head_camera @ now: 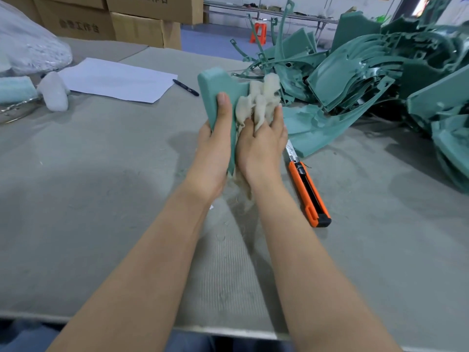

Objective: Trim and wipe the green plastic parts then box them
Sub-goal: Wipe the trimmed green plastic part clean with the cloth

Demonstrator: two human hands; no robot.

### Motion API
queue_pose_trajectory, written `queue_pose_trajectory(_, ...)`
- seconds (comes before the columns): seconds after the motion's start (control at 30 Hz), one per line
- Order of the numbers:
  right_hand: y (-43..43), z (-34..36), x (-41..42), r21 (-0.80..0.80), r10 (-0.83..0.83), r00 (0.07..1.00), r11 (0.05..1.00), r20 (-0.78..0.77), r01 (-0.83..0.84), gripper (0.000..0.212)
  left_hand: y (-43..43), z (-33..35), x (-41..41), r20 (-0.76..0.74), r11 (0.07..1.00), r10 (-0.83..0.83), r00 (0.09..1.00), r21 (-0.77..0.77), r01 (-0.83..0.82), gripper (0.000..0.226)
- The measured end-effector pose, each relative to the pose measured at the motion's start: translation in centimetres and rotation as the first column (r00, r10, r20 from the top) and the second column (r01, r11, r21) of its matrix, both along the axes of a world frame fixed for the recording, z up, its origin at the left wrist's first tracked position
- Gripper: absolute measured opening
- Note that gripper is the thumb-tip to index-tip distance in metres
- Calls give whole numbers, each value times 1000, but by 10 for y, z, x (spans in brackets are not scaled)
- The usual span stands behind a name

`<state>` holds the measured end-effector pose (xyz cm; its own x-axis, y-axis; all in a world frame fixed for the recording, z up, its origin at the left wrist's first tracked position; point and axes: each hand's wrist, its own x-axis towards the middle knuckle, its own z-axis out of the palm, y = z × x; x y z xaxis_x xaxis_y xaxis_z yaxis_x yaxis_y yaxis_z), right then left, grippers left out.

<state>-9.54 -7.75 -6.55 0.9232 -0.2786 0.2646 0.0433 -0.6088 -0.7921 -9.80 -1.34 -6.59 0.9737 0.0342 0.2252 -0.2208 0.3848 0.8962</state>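
Left hand grips the green part upright; right hand clutches the rag. Best wipe firmly toward twelve o'clock, covering edges.

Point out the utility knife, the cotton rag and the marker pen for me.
utility knife (308,193): head view, middle of its orange handle.
cotton rag (257,101): head view, bunched part above the fingers.
marker pen (186,87): head view, middle of its dark barrel.
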Motion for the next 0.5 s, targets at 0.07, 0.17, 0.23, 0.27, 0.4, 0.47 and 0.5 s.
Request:
queue_pose_trajectory(0.07,-3,0,4,-45,-27,999,999,-43,25,46,0,-2,0,-14,999,13,1000,38,-13,38)
queue_pose_trajectory(0.17,-1,-4,3,-115,35,999,993,1,-35,44,5,2,2,-34,999,50,998,-9,-50,41)
queue_pose_trajectory(0.23,7,-9,-3,-184,142,988,975,65,-128,42,15,7,6,-52,988,71,996,-135,-77,45)
queue_pose_trajectory(0.27,10,-11,-6,-173,186,977,971,103,-166,39,21,9,7,-57,974,66,996,-213,-76,49)
queue_pose_trajectory(0.4,6,-1,-11,35,131,983,990,128,-136,39,39,9,8,-32,914,73,997,-399,-79,55)
queue_pose_trajectory(0.47,-11,4,-4,182,10,998,983,65,-22,39,39,10,8,-32,893,85,996,-440,-90,51)
queue_pose_trajectory(0.5,-19,5,-2,312,-3,1000,950,28,-6,34,37,10,8,-39,889,88,995,-447,-97,50)
